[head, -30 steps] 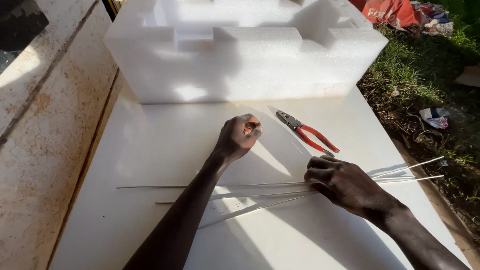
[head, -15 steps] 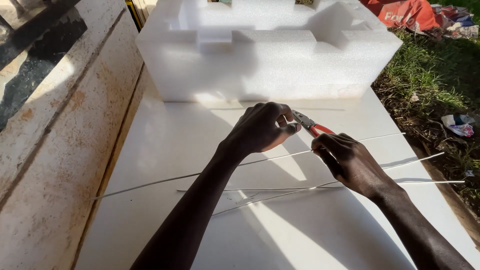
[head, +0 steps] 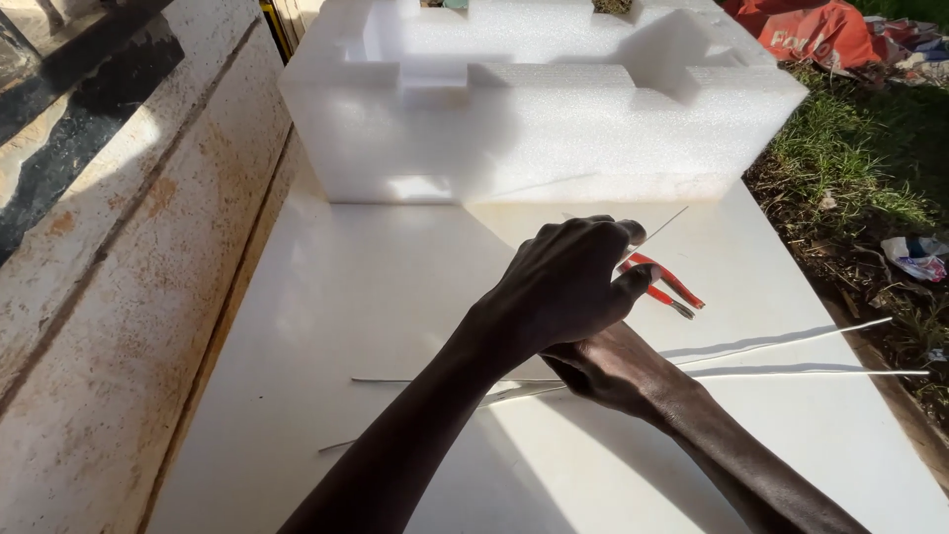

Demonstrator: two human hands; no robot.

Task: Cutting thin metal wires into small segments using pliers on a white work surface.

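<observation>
Your hands are crossing over thin wires on the white worktop.
Your right hand is pressing the wires, its grip hidden; your left hand is pinching one wire above the red pliers, before the foam block.

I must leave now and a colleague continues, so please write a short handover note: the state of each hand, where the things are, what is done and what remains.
Left hand: raised above the white board, crossed over the right hand, fingertips pinched on a thin wire.
Right hand: low on the board, on the long wires. Its fingers are hidden, so the grip is unclear.
Red-handled pliers: lying on the board behind the left hand, in no hand.
Foam block: at the far end of the board.
Done: wires are laid out loose on the board.
Left: pliers not picked up.
</observation>
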